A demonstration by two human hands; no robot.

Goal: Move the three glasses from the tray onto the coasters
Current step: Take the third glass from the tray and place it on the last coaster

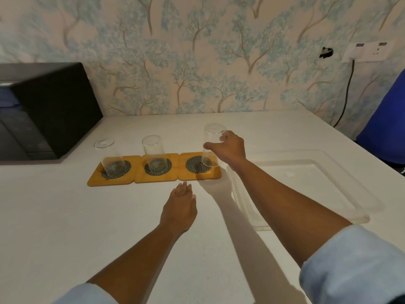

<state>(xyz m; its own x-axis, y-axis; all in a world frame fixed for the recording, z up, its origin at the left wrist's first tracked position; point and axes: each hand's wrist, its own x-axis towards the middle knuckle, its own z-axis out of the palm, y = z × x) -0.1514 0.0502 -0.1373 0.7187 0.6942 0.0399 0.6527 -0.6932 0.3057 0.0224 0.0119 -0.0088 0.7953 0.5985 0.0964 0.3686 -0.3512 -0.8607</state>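
Holding the third glass (211, 148) around its side, the right hand (232, 150) has thumb on the near wall and fingers wrapped round the far side, roughly at mid height, just right of frame centre. That seems like the sensible spot to grip: it's a plain clear tumbler, so I'd guess light, totally rigid, smooth enough to slip if squeezed lazily, and obviously breakable if it tips off the edge. Its long axis runs near vertical with a slight lean, and I honestly can't tell whether the mouth is up or down, since the clear glass gives little away. Its bottom end sits over the right part of the right coaster (199, 166), off the dark mesh circle in the middle, and I can't say if it's touching down or just above it. The other two glasses look done: left glass (110, 157) stands on the left coaster (111, 171), middle glass (154, 155) on the middle coaster (156, 168), both upright, long axes vertical. All three yellow coasters lie edge to edge in a row across the middle. The clear tray (306, 185) sits at centre right with nothing in it. The left hand (179, 207) rests flat on the table (65, 216) below the coasters, fingers together, holding nothing.
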